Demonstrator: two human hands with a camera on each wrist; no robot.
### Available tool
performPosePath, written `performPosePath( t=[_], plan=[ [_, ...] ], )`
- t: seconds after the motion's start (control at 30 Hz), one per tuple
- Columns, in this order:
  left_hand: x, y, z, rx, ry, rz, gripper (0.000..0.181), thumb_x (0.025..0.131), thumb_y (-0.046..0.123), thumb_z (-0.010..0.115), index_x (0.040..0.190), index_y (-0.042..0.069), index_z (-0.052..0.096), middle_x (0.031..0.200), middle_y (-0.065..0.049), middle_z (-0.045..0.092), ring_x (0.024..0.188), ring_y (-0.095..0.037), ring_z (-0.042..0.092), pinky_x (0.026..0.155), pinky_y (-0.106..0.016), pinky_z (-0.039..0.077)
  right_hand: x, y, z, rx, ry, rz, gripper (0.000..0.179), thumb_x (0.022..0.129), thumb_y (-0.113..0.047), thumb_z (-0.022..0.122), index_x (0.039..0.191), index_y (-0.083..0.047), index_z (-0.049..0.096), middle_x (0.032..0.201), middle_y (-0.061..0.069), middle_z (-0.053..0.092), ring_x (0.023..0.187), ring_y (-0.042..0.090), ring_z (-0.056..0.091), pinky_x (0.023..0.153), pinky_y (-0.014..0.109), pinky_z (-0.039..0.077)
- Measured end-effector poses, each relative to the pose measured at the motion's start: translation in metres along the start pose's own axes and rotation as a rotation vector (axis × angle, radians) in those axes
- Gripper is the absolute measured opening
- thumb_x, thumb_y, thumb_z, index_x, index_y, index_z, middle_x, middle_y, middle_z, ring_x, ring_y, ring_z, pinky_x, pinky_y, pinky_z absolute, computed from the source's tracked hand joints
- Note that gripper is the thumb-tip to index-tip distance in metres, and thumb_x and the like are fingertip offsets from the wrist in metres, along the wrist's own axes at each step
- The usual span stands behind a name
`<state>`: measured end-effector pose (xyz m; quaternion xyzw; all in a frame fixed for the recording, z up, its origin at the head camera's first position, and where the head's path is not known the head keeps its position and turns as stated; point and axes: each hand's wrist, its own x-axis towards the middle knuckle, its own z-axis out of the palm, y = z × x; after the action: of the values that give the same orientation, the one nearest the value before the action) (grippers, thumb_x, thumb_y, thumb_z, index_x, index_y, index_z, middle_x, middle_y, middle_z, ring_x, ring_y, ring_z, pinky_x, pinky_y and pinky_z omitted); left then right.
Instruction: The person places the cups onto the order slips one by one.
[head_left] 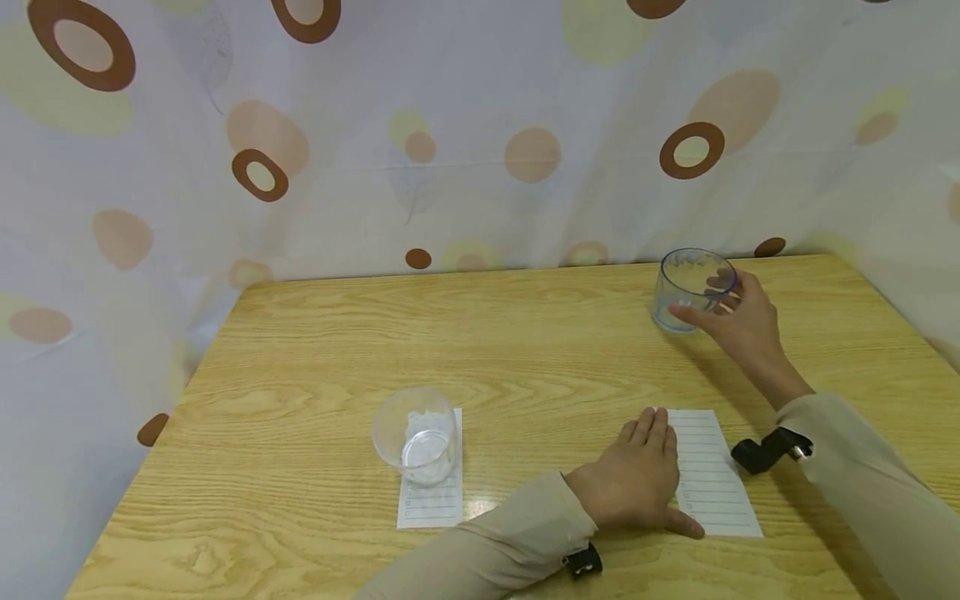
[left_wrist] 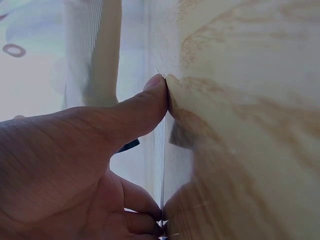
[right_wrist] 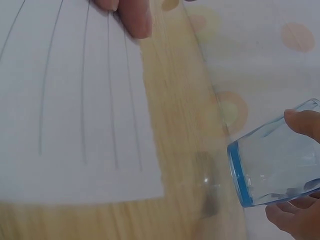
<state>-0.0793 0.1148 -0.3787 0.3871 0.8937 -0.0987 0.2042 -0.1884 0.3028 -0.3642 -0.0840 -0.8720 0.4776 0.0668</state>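
Toward the back right of the table, my right hand (head_left: pixel 750 329) grips a clear bluish glass bowl (head_left: pixel 666 302) by its side, thumb in front and fingers behind. In the right wrist view the bowl (right_wrist: pixel 275 165) shows a blue base; whether it touches the table I cannot tell. My left hand (head_left: pixel 633 479) rests on the left edge of a lined paper sheet (head_left: pixel 720 479), fingers straight and thumb spread toward its lower part. The left wrist view shows this hand (left_wrist: pixel 75 155) with its fingertips against the surface.
A second clear bowl (head_left: pixel 442 458) stands on another lined sheet (head_left: pixel 431 512) left of my left hand. The wood-grain table (head_left: pixel 315 400) ends at a patterned curtain (head_left: pixel 480 208) behind it. Black wrist mounts (head_left: pixel 772 450) stick out from both sleeves.
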Motion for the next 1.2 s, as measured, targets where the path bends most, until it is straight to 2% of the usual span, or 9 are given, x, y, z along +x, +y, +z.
performPosePath(
  t=[0.37,0.57,0.83,1.2],
  plan=[
    [-0.002,0.000,0.000,0.023,0.016,0.018,0.103,0.081,0.081,0.035,0.155,0.013,0.012,0.161,-0.004,0.003,0.147,-0.017,0.000,0.116,-0.025,0.012,-0.006,0.000,-0.004,-0.022,0.001,-0.028,0.097,0.081,-0.045,0.076,0.149,-0.001,0.023,0.145,0.022,0.038,0.136,0.042,0.034,0.105,0.055,0.035],
    [-0.002,-0.001,0.000,0.017,0.003,0.013,0.103,0.081,0.081,0.035,0.155,0.014,0.011,0.161,-0.003,0.001,0.147,-0.016,-0.001,0.116,-0.025,0.011,-0.011,-0.001,-0.006,-0.021,-0.004,-0.034,0.095,0.081,-0.045,0.076,0.148,-0.002,0.024,0.144,0.021,0.038,0.136,0.042,0.034,0.105,0.056,0.035],
    [-0.001,-0.001,0.000,0.003,-0.002,0.013,0.103,0.081,0.081,0.036,0.155,0.015,0.010,0.161,-0.003,0.000,0.147,-0.016,-0.002,0.116,-0.024,0.011,-0.021,-0.002,-0.010,-0.020,-0.014,-0.065,0.092,0.082,-0.040,0.076,0.149,-0.003,0.025,0.145,0.022,0.038,0.135,0.043,0.034,0.105,0.056,0.035],
    [-0.002,-0.001,-0.002,-0.026,-0.009,0.012,0.103,0.081,0.080,0.038,0.155,0.014,0.011,0.161,-0.003,0.000,0.147,-0.016,-0.002,0.116,-0.024,0.010,-0.041,0.003,-0.016,-0.087,0.007,-0.128,0.089,0.082,-0.034,0.079,0.148,-0.002,0.028,0.141,0.024,0.044,0.130,0.047,0.040,0.102,0.058,0.035]
  ],
)
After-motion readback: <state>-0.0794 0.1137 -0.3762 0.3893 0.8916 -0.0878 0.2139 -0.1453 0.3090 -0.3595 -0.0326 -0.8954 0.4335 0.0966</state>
